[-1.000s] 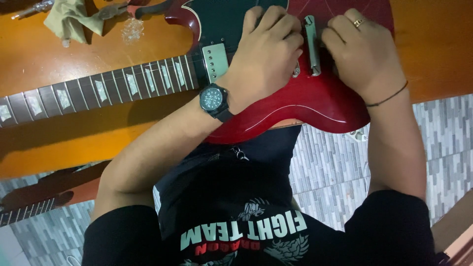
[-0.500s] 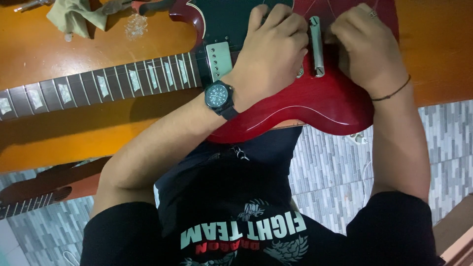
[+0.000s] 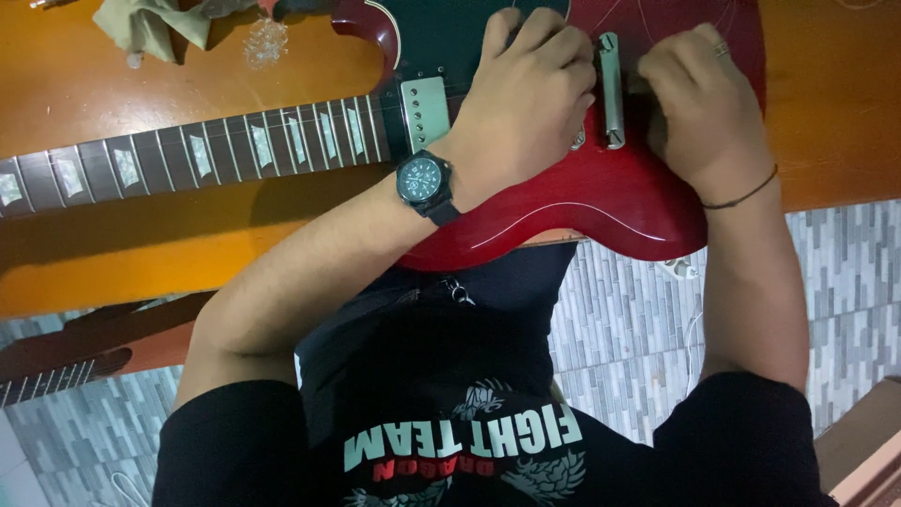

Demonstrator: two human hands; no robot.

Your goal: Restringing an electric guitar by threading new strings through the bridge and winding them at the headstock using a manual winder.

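Observation:
A red electric guitar (image 3: 601, 202) lies flat on an orange wooden table (image 3: 141, 253), its neck (image 3: 188, 155) pointing left. My left hand (image 3: 526, 94), with a black watch (image 3: 424, 180) on the wrist, rests on the guitar body just left of the metal tailpiece bar (image 3: 611, 89), fingers curled down onto it. My right hand (image 3: 704, 103) sits against the bar's right side with fingers closed tight. What they pinch is hidden, but thin loose strings (image 3: 657, 11) curve up from there. A pale pickup (image 3: 424, 113) shows at the neck's end.
An olive cloth (image 3: 155, 23) and a small clear crumpled bit (image 3: 266, 42) lie at the table's far left. A second guitar neck (image 3: 66, 357) sticks out below the table edge at lower left. Grey tiled floor (image 3: 835, 282) with a white plug (image 3: 678, 270) lies beneath.
My right hand's fingers have drawn back off the tailpiece and curled into a tighter fist on its right side. My left hand stays pressed on the body.

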